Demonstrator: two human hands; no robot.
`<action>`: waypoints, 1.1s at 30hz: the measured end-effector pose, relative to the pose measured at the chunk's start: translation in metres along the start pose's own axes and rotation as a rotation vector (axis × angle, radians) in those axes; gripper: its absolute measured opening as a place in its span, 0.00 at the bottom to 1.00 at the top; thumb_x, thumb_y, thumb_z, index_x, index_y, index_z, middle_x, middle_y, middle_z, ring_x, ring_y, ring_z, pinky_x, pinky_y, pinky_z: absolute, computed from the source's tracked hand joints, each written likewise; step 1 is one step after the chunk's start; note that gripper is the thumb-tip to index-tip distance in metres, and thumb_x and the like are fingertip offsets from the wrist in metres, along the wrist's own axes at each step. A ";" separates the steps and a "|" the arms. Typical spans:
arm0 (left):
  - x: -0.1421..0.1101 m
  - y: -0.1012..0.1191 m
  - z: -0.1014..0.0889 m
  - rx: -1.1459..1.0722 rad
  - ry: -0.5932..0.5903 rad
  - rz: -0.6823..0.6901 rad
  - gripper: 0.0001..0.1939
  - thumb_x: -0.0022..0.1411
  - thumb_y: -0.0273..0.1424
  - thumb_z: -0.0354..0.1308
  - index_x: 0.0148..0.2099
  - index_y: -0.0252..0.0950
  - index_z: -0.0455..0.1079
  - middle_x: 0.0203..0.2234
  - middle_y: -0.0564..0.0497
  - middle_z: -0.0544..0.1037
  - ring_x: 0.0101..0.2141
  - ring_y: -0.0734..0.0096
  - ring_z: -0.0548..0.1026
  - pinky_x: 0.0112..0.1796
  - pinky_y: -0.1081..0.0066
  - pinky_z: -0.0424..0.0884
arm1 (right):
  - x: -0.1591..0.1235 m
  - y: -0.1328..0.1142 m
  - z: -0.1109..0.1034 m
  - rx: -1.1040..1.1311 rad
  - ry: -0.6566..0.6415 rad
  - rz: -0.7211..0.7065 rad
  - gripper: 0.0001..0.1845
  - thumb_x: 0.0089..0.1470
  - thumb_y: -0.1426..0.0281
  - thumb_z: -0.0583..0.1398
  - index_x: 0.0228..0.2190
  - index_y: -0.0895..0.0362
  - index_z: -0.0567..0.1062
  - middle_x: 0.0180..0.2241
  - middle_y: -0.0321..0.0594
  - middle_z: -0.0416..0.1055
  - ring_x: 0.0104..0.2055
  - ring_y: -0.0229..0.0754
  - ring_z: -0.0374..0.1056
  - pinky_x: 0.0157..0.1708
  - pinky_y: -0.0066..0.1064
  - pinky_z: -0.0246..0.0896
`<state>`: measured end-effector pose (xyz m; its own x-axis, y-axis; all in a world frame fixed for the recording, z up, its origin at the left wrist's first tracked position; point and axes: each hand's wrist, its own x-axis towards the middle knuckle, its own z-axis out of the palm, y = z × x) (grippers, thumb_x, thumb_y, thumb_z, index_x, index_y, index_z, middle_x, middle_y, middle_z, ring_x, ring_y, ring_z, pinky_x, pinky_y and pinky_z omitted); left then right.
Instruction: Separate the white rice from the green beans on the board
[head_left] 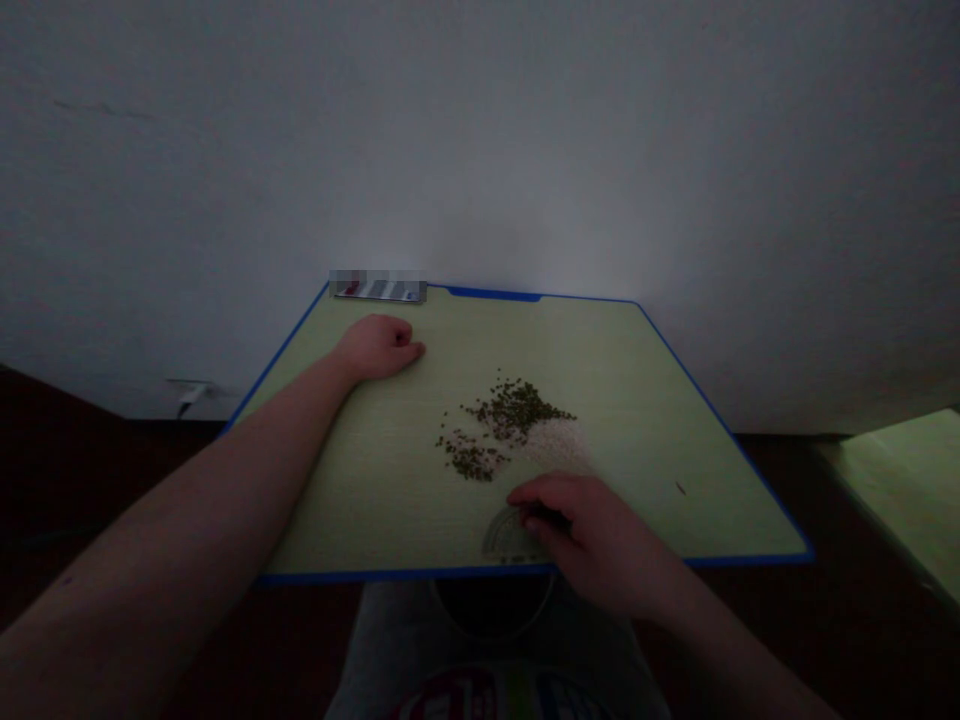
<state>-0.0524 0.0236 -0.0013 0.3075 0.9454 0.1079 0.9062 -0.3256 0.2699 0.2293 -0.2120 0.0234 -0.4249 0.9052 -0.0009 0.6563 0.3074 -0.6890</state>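
Loose on the tabletop (405, 450) lie small dark green grains (521, 405), like mung beans, touching a heap of pale rice-like grains (556, 441). Nearer me on the left, a smaller cluster of dark grains (474, 462) is mixed with pale ones. My left hand (379, 346) rests on the board left of the grains, fingers curled in and thumb sticking out, holding nothing visible. Close to the front edge, my right hand (562, 520) has its fingertips drawn together over a printed grey arc (499, 532); anything between them is too small or dark to tell.
Below the front edge, a dark round container (493, 605) sits between my legs. A blurred label strip (379, 287) lies at the far left corner. One thin dark piece (680, 488) is on the right. The white wall (480, 150) stands directly behind the board.
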 end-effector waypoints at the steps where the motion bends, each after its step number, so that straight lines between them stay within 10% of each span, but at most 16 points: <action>1: 0.000 0.000 0.000 0.001 0.000 0.003 0.17 0.55 0.46 0.54 0.23 0.39 0.63 0.17 0.52 0.64 0.22 0.69 0.61 0.27 0.66 0.53 | -0.002 -0.001 0.000 0.002 -0.003 0.009 0.16 0.57 0.79 0.56 0.44 0.56 0.79 0.41 0.42 0.80 0.43 0.45 0.76 0.44 0.39 0.71; 11: 0.000 0.000 0.000 0.000 0.010 0.007 0.17 0.54 0.46 0.54 0.22 0.39 0.61 0.16 0.53 0.63 0.22 0.70 0.60 0.26 0.67 0.53 | -0.013 -0.004 0.002 -0.011 0.073 -0.005 0.15 0.57 0.78 0.57 0.42 0.55 0.80 0.38 0.41 0.81 0.38 0.43 0.76 0.39 0.35 0.70; 20: 0.001 -0.001 0.002 0.010 0.012 0.008 0.18 0.55 0.45 0.54 0.21 0.40 0.59 0.17 0.53 0.63 0.22 0.70 0.60 0.27 0.66 0.53 | -0.024 -0.022 0.046 -0.417 0.326 -0.618 0.14 0.66 0.77 0.52 0.39 0.63 0.78 0.29 0.42 0.77 0.29 0.42 0.69 0.31 0.33 0.67; 33: 0.002 -0.004 0.003 -0.006 0.016 0.020 0.19 0.55 0.45 0.55 0.21 0.39 0.58 0.15 0.54 0.62 0.21 0.71 0.59 0.25 0.66 0.52 | -0.017 -0.009 0.044 -0.599 0.363 -0.435 0.15 0.58 0.80 0.55 0.45 0.63 0.77 0.37 0.46 0.78 0.37 0.48 0.70 0.38 0.38 0.68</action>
<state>-0.0549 0.0270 -0.0055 0.3210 0.9383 0.1289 0.8980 -0.3447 0.2735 0.2033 -0.2431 -0.0025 -0.5578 0.6759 0.4818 0.7442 0.6643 -0.0703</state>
